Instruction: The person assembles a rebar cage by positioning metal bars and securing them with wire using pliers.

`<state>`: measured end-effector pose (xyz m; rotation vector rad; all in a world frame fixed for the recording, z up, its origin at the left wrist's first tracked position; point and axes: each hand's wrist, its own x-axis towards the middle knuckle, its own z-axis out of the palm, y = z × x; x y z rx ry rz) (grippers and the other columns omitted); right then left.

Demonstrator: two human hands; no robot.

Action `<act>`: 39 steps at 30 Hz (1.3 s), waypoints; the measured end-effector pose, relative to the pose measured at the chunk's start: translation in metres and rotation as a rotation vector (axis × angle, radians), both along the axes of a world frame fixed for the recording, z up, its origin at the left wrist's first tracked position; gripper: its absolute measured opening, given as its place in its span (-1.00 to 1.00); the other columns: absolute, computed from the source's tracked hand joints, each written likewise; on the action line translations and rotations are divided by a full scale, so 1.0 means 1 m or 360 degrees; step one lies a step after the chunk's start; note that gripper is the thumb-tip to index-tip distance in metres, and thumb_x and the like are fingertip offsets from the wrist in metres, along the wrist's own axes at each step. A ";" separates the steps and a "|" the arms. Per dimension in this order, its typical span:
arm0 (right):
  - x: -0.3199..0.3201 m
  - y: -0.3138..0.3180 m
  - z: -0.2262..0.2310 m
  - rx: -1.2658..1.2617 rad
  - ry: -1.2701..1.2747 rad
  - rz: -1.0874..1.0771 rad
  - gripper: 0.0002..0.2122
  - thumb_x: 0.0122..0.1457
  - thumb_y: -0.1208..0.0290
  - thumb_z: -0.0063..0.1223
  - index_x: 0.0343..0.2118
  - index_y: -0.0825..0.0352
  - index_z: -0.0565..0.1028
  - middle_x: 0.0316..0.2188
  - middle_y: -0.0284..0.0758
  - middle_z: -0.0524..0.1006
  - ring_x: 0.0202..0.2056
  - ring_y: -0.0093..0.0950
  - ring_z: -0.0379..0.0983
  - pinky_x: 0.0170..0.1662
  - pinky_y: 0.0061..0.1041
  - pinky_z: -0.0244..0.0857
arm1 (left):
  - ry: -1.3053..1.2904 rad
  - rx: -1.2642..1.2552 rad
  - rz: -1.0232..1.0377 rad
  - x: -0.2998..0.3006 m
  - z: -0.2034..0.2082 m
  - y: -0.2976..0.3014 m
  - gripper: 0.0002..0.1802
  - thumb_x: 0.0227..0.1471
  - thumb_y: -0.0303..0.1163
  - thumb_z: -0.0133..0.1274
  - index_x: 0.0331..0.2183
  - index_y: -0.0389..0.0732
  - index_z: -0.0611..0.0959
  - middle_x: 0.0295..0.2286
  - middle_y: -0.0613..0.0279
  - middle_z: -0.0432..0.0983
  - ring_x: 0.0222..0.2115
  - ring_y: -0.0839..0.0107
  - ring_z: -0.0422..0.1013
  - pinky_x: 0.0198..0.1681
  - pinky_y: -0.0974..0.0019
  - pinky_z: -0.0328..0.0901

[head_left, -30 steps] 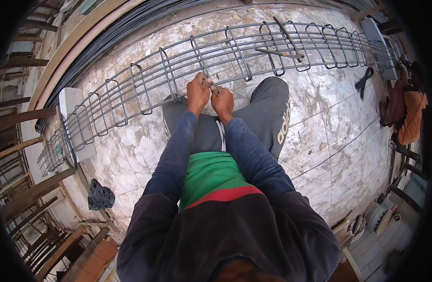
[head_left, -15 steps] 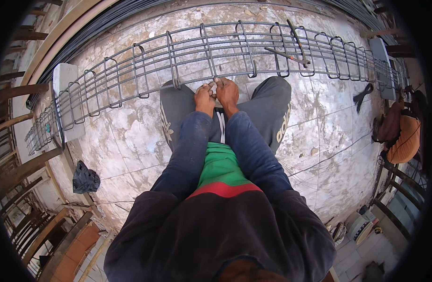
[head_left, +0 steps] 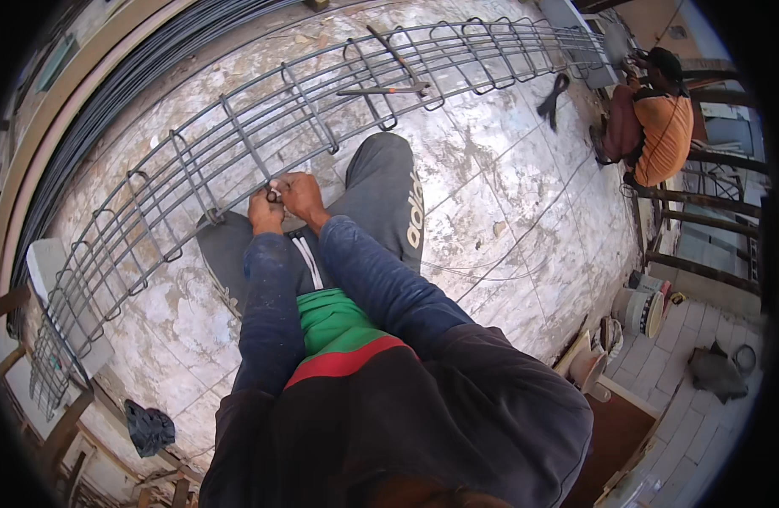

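Observation:
A long rebar cage (head_left: 237, 129) of thin steel bars and bent stirrups stretches across in front of my knees. My left hand (head_left: 266, 212) and my right hand (head_left: 299, 196) meet at its near lower bar, just above my lap. The fingers of both are curled and pressed together, and whatever they pinch is too small to make out. On the cage to the right of my hands rests a pair of long-handled pincers (head_left: 410, 88), its handles spread apart.
Straight steel bars (head_left: 110, 97) lie bundled along the far left. White blocks (head_left: 46, 262) sit under the cage ends. A coil of black wire (head_left: 554, 102) and a black plastic bag (head_left: 149, 427) lie on the floor. A person in orange (head_left: 660, 135) crouches at the cage's right end.
The view has swung to the right, so the cage slants and the crouching person shows more fully. Both hands stay together at the cage's near bar.

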<state>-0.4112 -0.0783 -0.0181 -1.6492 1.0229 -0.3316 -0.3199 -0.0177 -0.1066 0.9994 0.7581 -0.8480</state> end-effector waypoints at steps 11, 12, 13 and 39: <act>-0.003 0.012 0.014 -0.0423 0.0391 -0.0047 -0.66 0.18 0.17 -0.02 -0.47 0.40 0.58 -0.46 -0.02 0.55 -0.34 -0.03 0.49 -0.22 -0.12 0.35 | -0.2032 0.0324 -0.1694 -0.001 0.004 0.021 -0.59 0.16 -0.14 -0.06 -0.28 -0.35 0.58 -0.37 0.15 0.54 -0.38 0.41 0.45 -0.33 0.30 0.37; 0.001 0.014 0.018 -0.0427 0.0373 -0.0034 -0.66 0.18 0.17 -0.02 -0.47 0.40 0.58 -0.46 -0.02 0.55 -0.34 -0.03 0.49 -0.22 -0.12 0.35 | -0.2044 0.0341 -0.1679 0.005 -0.003 0.023 -0.59 0.16 -0.14 -0.06 -0.28 -0.35 0.58 -0.37 0.15 0.54 -0.38 0.41 0.45 -0.33 0.30 0.37; 0.004 0.014 0.020 -0.0538 0.0341 -0.0012 -0.66 0.18 0.18 -0.03 -0.49 0.39 0.57 -0.48 -0.03 0.55 -0.36 -0.04 0.50 -0.25 -0.12 0.36 | -0.1698 0.0148 -0.1460 0.009 -0.011 0.021 -0.58 0.17 -0.11 -0.07 -0.28 -0.34 0.58 -0.37 0.15 0.54 -0.36 0.39 0.46 -0.31 0.29 0.36; 0.007 0.005 0.020 -0.0559 0.0674 0.0135 -0.68 0.18 0.16 -0.06 -0.41 0.31 0.62 -0.39 -0.03 0.58 -0.29 -0.05 0.53 -0.20 -0.12 0.37 | -0.1108 0.0923 -0.2325 0.067 0.081 -0.033 -0.81 -0.09 -0.39 0.15 -0.44 -0.32 0.72 -0.57 0.06 0.62 -0.54 0.28 0.55 -0.50 0.17 0.43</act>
